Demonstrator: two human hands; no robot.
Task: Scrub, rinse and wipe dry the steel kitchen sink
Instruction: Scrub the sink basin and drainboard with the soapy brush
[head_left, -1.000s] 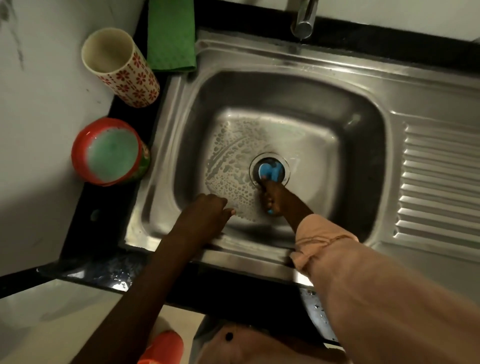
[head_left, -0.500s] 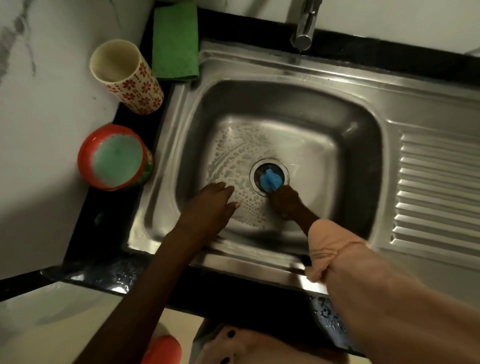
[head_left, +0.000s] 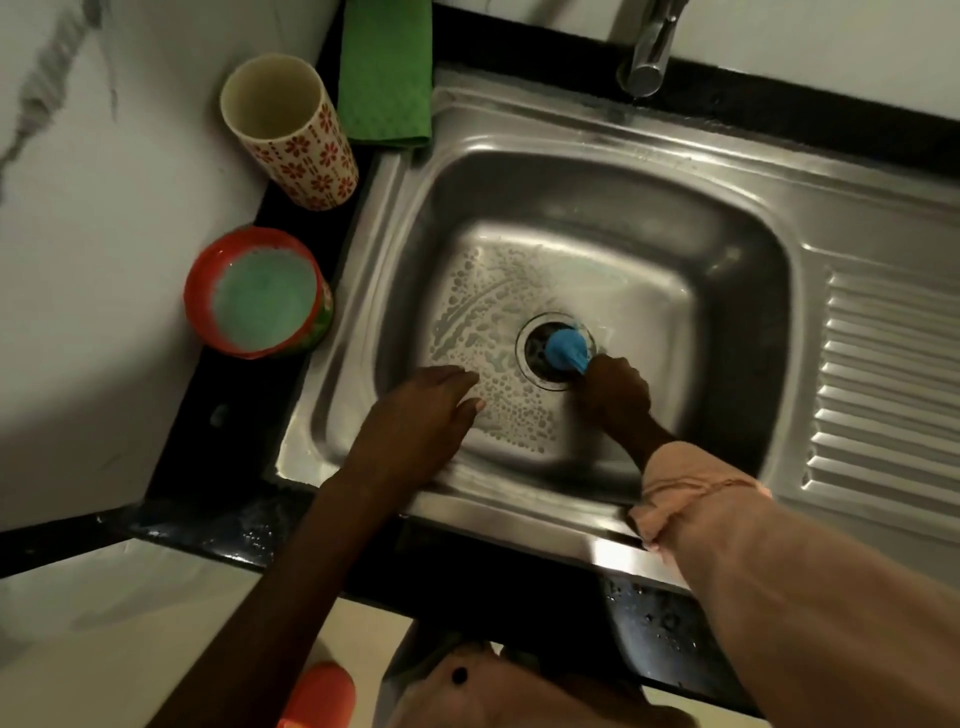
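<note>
The steel sink (head_left: 748, 291) fills the middle of the head view, its basin floor speckled with soapy foam left of the drain (head_left: 535, 353). My right hand (head_left: 615, 397) grips a blue scrubber (head_left: 566, 351) and presses it onto the drain's right side. My left hand (head_left: 426, 415) rests flat, fingers straight, on the near wall of the basin, holding nothing. A tap spout (head_left: 647, 62) hangs over the sink's back rim.
On the black counter to the left stand a flower-patterned cup (head_left: 296, 135) and a red tub of green cleaning paste (head_left: 257, 296). A folded green cloth (head_left: 387, 73) lies at the back left. The ribbed drainboard (head_left: 888, 384) lies to the right.
My right hand has shifted the blue scrubber from the drain's middle to its right edge. My left hand stays on the basin's near wall. The camera has moved slightly.
</note>
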